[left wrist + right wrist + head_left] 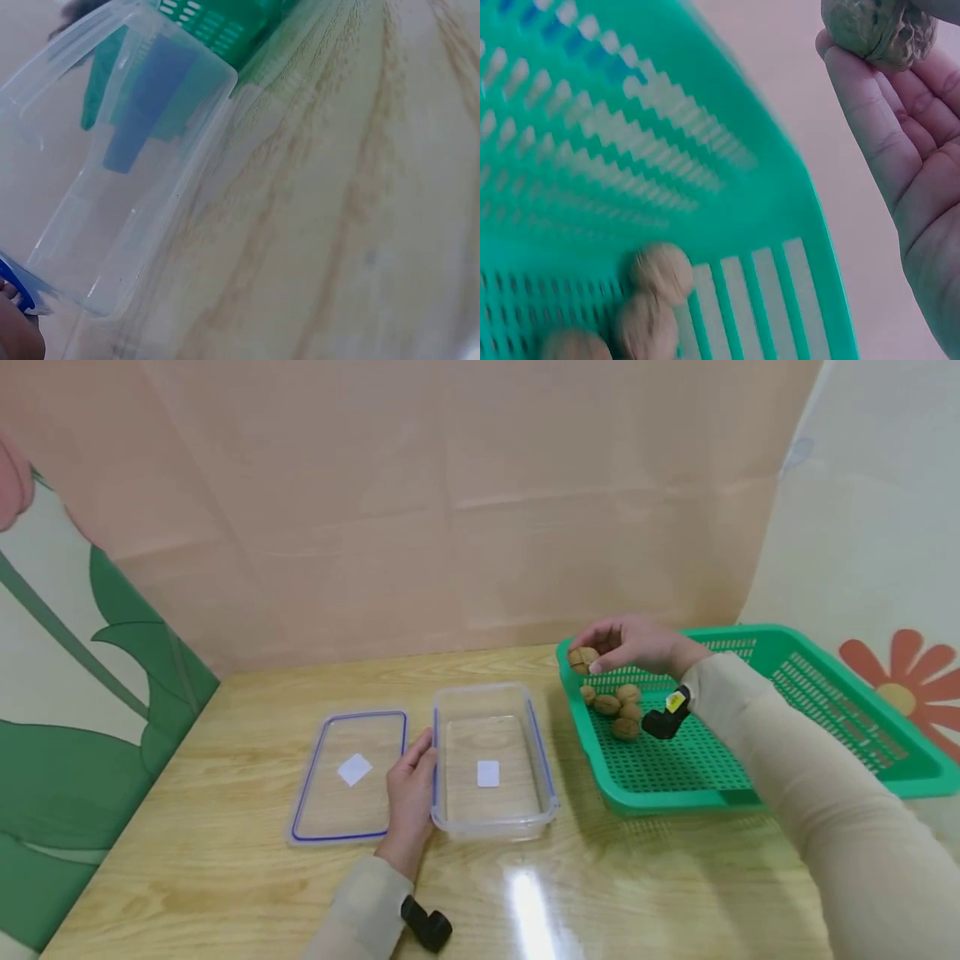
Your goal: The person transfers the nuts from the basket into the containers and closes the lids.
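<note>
Right hand (637, 642), head view: one round, brown, bumpy walnut (582, 660) is pinched between thumb and fingers. It is held up at the far left corner of the long green plastic basket (675, 768), maybe so that the rim is not bumped.
Loose walnuts (627, 711), head view: they are bunched on the basket floor, near its left end. They are likely stopped from rolling off by the basket's sides.
Left hand (411, 793), head view: the outside left wall of the clear plastic box with a blue rim (491, 825) is touched by it. No fingers are seen curled around the wall; perhaps the hand is put there so the box does not slide.
Flat clear lid with a blue line (360, 806), head view: it is laid on the pale wooden table (225, 793), left of the box, so the box's inside can be reached.
Clear box side, left wrist view: it is seen close up, with the basket behind. Only a bit of the hand is shown, so its hold cannot be told from here.
Pinched walnut, right wrist view: it is held at the fingertips, apart from the basket rim, likely because it is small.
</note>
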The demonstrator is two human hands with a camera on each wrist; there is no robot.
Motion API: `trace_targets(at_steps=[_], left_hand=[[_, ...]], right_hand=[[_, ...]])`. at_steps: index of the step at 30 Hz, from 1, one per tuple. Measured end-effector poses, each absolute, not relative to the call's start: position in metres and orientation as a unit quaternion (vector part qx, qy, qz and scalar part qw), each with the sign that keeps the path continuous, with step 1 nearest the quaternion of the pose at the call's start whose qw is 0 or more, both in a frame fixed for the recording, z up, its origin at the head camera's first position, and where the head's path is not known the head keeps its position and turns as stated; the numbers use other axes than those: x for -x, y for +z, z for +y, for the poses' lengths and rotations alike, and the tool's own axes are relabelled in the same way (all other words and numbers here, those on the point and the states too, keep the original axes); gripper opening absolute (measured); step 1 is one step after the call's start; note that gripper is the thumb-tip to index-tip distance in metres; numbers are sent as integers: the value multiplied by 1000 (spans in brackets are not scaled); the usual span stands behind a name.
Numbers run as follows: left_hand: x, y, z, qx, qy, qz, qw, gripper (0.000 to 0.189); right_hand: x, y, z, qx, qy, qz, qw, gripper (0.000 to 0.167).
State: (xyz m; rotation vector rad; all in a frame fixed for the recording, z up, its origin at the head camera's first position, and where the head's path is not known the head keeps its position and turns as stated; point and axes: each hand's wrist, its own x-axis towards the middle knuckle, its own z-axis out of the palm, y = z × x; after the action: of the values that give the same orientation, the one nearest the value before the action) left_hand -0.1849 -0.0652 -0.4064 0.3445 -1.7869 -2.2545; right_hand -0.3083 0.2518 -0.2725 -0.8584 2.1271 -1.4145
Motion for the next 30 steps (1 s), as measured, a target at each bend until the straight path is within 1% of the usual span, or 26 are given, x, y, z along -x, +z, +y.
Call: trace_targets(at_steps=[7, 12, 16, 22, 30], left_hand=[[187, -407, -63, -116, -770, -617, 118, 36], [189, -406, -64, -112, -766, -623, 111, 36], [192, -405, -64, -109, -769, -620, 113, 36], [193, -407, -60, -111, -769, -620, 112, 36], [196, -407, -55, -107, -763, -626, 118, 36]], right_hand=[[304, -276, 216, 358, -513, 746, 228, 31], [300, -276, 185, 390, -495, 729, 268, 34], [296, -274, 163, 398, -481, 723, 297, 36], [294, -281, 137, 423, -471, 696, 339, 37], [291, -297, 111, 446, -427, 694, 370, 39]])
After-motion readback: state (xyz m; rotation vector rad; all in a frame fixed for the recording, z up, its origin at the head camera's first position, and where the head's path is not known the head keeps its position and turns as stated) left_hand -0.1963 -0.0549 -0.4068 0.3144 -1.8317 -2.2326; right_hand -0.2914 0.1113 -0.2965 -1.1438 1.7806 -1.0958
